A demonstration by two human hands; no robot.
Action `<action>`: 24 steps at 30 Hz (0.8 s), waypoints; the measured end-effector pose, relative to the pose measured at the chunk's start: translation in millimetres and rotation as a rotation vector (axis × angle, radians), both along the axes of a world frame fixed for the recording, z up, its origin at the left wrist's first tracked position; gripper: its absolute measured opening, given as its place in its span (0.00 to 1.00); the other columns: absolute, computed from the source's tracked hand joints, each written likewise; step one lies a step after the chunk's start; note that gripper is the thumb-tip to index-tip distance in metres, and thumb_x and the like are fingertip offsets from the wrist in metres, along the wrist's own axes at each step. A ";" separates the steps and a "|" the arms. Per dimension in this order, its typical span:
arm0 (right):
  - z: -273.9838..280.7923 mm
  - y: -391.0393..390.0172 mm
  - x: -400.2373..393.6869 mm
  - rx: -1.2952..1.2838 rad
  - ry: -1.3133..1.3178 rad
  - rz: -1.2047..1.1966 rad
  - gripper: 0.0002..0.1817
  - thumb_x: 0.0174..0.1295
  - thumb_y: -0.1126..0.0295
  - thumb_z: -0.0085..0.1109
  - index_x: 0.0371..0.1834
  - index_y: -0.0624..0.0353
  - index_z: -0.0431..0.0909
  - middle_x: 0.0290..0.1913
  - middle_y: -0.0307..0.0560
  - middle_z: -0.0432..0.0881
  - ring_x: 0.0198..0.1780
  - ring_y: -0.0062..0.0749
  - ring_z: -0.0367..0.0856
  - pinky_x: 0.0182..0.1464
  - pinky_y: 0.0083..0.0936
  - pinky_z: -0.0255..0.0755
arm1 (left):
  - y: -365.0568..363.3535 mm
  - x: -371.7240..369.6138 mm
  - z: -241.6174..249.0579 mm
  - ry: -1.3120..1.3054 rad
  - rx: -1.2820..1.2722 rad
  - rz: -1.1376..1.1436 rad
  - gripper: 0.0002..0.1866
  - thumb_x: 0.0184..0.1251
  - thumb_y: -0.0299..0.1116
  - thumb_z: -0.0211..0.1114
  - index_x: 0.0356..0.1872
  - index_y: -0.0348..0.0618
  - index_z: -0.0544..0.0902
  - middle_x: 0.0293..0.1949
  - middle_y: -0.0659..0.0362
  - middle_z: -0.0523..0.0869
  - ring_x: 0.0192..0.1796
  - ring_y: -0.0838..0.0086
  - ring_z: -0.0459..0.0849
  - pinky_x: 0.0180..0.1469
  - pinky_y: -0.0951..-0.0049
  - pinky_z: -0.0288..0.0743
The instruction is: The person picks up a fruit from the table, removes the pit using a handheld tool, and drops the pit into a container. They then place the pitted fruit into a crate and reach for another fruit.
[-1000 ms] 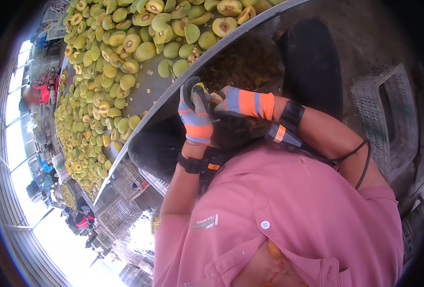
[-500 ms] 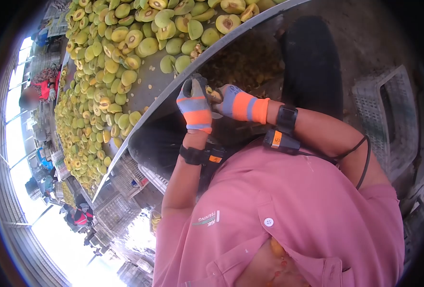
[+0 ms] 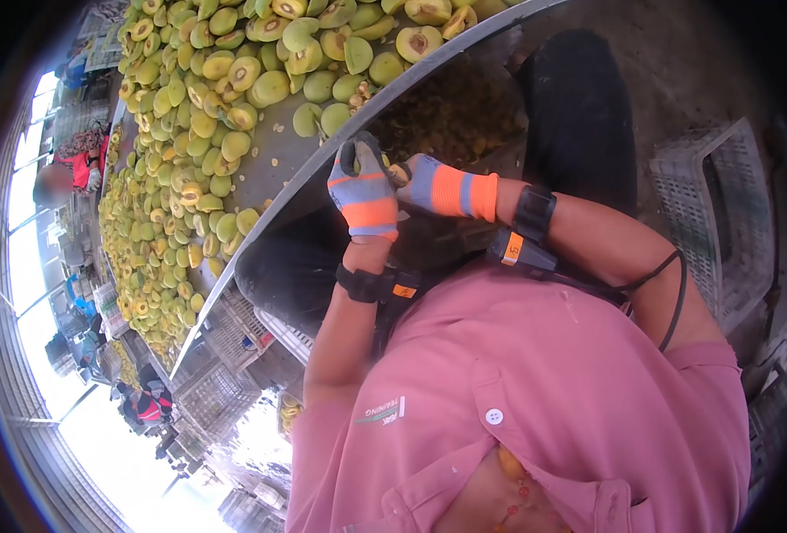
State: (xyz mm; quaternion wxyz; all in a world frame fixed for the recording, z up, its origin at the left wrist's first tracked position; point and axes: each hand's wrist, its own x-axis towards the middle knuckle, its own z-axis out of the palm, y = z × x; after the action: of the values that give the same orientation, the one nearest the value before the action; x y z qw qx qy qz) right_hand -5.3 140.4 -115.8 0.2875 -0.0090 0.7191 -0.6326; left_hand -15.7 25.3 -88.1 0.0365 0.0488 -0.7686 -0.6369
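My left hand [image 3: 363,191], in a grey and orange glove, is closed beside the metal table rim [image 3: 318,164]. A bit of green fruit [image 3: 357,165] shows between its thumb and fingers. My right hand [image 3: 449,188], gloved alike, is closed just right of it, with the fingertips nearly meeting the left hand. A small yellow-brown piece [image 3: 399,174] shows between the two hands; what the right fingers grip is hidden. Many halved green fruits [image 3: 220,115] lie piled on the table, some showing brown centres.
White plastic crates stand at the right [image 3: 718,222] and below the table edge [image 3: 233,333]. My dark-clothed leg [image 3: 580,115] is beyond my right hand. A person in red [image 3: 82,169] is across the table, and other people [image 3: 149,404] are farther off.
My left hand has tilted slightly and a green bit now shows in it. The yellow-brown piece between the hands shows less. My right hand has barely moved.
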 end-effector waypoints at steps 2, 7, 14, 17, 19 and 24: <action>-0.1 0.8 -0.8 -0.013 -0.016 -0.013 0.20 0.52 0.60 0.63 0.36 0.71 0.81 0.30 0.66 0.82 0.33 0.44 0.83 0.35 0.35 0.74 | 3.2 -2.2 -2.3 0.001 0.020 0.023 0.10 0.73 0.29 0.55 0.44 0.33 0.80 0.37 0.60 0.84 0.36 0.79 0.79 0.38 0.77 0.74; -2.4 19.4 0.5 -0.093 0.186 0.289 0.14 0.56 0.62 0.64 0.36 0.62 0.83 0.23 0.48 0.80 0.26 0.30 0.78 0.28 0.27 0.70 | -5.6 -3.8 28.9 0.060 -0.329 -0.291 0.08 0.66 0.24 0.59 0.42 0.35 0.82 0.36 0.55 0.86 0.38 0.72 0.84 0.42 0.74 0.76; 9.4 30.6 9.4 -0.659 -0.160 0.321 0.10 0.60 0.63 0.63 0.36 0.57 0.84 0.21 0.31 0.75 0.20 0.22 0.74 0.22 0.21 0.66 | -24.8 -14.4 53.6 0.185 -0.396 -0.612 0.12 0.59 0.24 0.61 0.44 0.38 0.83 0.38 0.49 0.85 0.41 0.56 0.84 0.46 0.67 0.77; -16.5 17.2 2.1 -0.662 0.449 0.362 0.11 0.59 0.62 0.63 0.36 0.57 0.83 0.21 0.33 0.77 0.18 0.23 0.74 0.20 0.21 0.65 | -26.6 -1.3 65.6 0.375 -0.577 -0.571 0.12 0.60 0.23 0.60 0.45 0.38 0.82 0.39 0.50 0.85 0.43 0.58 0.84 0.46 0.68 0.77; -23.1 12.3 6.5 -0.591 0.615 0.383 0.11 0.58 0.61 0.64 0.35 0.58 0.82 0.20 0.35 0.77 0.17 0.23 0.74 0.19 0.22 0.65 | -34.1 -5.5 57.5 0.252 -0.492 -0.615 0.12 0.60 0.23 0.60 0.45 0.38 0.82 0.39 0.50 0.85 0.41 0.58 0.84 0.45 0.68 0.77; -15.3 18.6 8.1 -0.423 -0.005 0.348 0.12 0.55 0.61 0.65 0.30 0.60 0.82 0.20 0.39 0.78 0.17 0.27 0.75 0.20 0.24 0.68 | -32.3 -12.9 51.1 0.015 -0.361 -0.651 0.12 0.59 0.23 0.61 0.44 0.39 0.82 0.38 0.51 0.86 0.38 0.59 0.85 0.42 0.68 0.78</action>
State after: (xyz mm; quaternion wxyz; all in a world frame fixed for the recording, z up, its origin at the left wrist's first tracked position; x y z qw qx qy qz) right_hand 2.7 159.0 -131.1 0.3854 -0.1909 0.5579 -0.7098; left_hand -28.5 -7.0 -37.0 -0.1542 -0.2102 -0.8435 -0.4696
